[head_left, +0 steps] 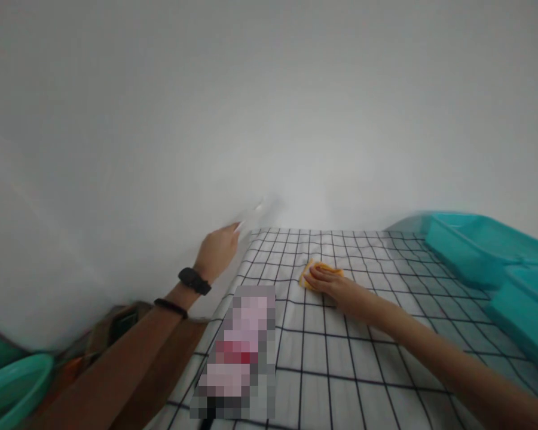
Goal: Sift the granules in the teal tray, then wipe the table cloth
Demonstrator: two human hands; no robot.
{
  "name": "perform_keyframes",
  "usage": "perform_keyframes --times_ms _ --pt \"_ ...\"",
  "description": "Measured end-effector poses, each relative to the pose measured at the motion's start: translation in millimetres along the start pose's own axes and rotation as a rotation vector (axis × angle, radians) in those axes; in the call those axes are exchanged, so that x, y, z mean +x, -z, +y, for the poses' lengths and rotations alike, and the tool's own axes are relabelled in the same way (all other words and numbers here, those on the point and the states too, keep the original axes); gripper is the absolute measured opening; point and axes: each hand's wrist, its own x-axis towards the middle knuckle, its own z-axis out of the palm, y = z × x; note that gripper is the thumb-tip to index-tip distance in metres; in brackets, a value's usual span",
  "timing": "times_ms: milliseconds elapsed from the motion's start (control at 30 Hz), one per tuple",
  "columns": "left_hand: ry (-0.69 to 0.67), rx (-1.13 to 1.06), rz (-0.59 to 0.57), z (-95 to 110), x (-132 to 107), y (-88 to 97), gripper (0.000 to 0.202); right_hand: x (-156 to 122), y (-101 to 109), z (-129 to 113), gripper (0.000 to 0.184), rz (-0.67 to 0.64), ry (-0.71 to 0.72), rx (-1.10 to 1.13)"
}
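Note:
My right hand (325, 280) lies on a yellow cloth (336, 269), pressing it against the white tablecloth with black grid lines (314, 352). Its fingers bend over the cloth. My left hand (217, 251), with a black watch and a dark band on the wrist, is raised by the table's far left corner, near the wall. The fingers there are closed around a thin, whitish, partly see-through thing (251, 218). Motion blur and the pale wall behind it hide what kind of thing it is.
Two turquoise plastic trays (457, 248) stand along the table's right side. A pixelated pinkish item (240, 346) lies near the left edge. Below left are a green basin (40, 370) and other items on a lower level. A white wall (296, 107) rises behind the table.

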Motion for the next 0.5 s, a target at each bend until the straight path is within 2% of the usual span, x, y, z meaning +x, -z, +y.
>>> perform_keyframes --times_ms 133,267,367,500 --pt "0.02 -0.025 0.053 -29.6 -43.8 19.3 0.05 94.9 -4.4 -6.6 0.066 -0.076 0.131 -0.038" --pt "0.057 -0.034 0.101 -52.4 -74.6 23.7 0.052 168.7 -16.9 -6.1 0.063 -0.081 0.085 -0.112" --pt "0.042 -0.087 0.124 -55.9 -84.1 20.9 0.049 199.3 -23.5 -1.2 0.06 -0.073 0.02 -0.146" --pt "-0.042 -0.127 0.096 -35.1 -80.3 13.9 0.049 214.1 -23.8 9.6 0.053 -0.035 -0.074 -0.179"
